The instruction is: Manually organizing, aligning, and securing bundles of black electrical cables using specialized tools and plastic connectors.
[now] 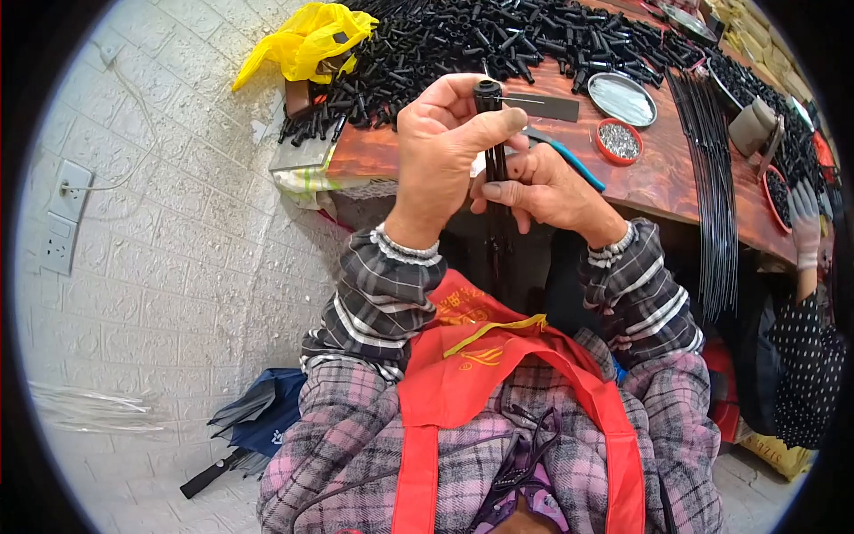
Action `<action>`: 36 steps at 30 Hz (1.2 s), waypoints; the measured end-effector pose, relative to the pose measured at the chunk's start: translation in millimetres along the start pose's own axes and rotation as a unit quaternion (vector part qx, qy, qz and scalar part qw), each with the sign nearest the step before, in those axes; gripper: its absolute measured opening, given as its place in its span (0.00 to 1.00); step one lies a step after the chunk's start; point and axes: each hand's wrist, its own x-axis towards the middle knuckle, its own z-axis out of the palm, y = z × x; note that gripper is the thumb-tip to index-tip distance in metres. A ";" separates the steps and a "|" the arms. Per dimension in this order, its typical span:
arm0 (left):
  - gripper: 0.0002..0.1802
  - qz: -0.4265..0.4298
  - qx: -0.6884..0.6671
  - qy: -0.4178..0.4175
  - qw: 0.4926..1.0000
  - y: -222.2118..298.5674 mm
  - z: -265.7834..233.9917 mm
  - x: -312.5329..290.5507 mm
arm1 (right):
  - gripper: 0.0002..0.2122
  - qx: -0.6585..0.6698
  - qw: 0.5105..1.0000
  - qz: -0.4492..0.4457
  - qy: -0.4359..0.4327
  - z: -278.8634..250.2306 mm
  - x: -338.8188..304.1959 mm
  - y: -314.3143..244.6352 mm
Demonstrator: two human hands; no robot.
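Upright in front of me stands a black folded umbrella frame [488, 96], a bundle of thin rods below a round hub. My left hand [449, 133] is closed around its upper part, thumb across the rods just under the hub. Lower down, my right hand [556, 189] pinches the same rods between thumb and fingers. A thin silver wire [525, 100] sticks out to the right beside the hub; I cannot tell what it is fixed to. The frame's lower end fades into the dark below the table edge.
Pliers with blue handles [576, 165] and a dark flat bar [553, 108] lie on the wooden table [654, 182]. Beyond are a metal dish [654, 111], a red bowl of small metal parts [619, 142], long black rods [712, 178] and heaped black tubes [498, 40]. A co-worker's gloved hand [805, 222] is at right.
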 end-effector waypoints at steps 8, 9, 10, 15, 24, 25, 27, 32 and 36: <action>0.27 -0.091 -0.282 -0.210 0.932 -23.5 -15.6 -17.4 | 0.09 0.039 0.993 0.045 -0.098 -0.2 -10.0 8.9; 0.27 -0.106 -0.304 -0.208 0.923 -27.1 -16.6 -18.6 | 0.08 0.033 0.992 0.045 -0.116 -0.7 -8.7 10.3; 0.27 -0.121 -0.327 -0.205 0.915 -29.5 -16.6 -19.8 | 0.08 0.035 0.992 0.046 -0.116 -1.5 -11.7 7.7; 0.23 -0.104 -0.298 -0.098 0.944 -40.2 -16.7 -33.6 | 0.09 -0.097 0.993 -0.015 0.069 -16.7 -19.7 -11.0; 0.22 -0.085 -0.229 -0.036 0.969 -42.6 -9.4 -40.6 | 0.07 -0.303 0.917 -0.196 0.169 -10.6 -4.5 -9.6; 0.22 -0.085 -0.226 -0.031 0.970 -43.3 -9.5 -40.6 | 0.06 -0.336 0.893 -0.237 0.183 -10.3 -3.5 -7.1; 0.21 -0.086 -0.224 -0.027 0.970 -44.6 -9.5 -40.9 | 0.06 -0.368 0.866 -0.276 0.197 -7.4 -2.9 -5.9; 0.21 -0.075 -0.190 0.008 0.979 -50.3 -8.0 -40.4 | 0.08 0.069 0.992 0.091 0.046 -19.3 0.4 -6.2; 0.21 -0.065 -0.166 0.026 0.984 -54.4 -12.4 -40.5 | 0.06 -0.017 0.990 0.054 0.129 -3.6 -6.7 -14.1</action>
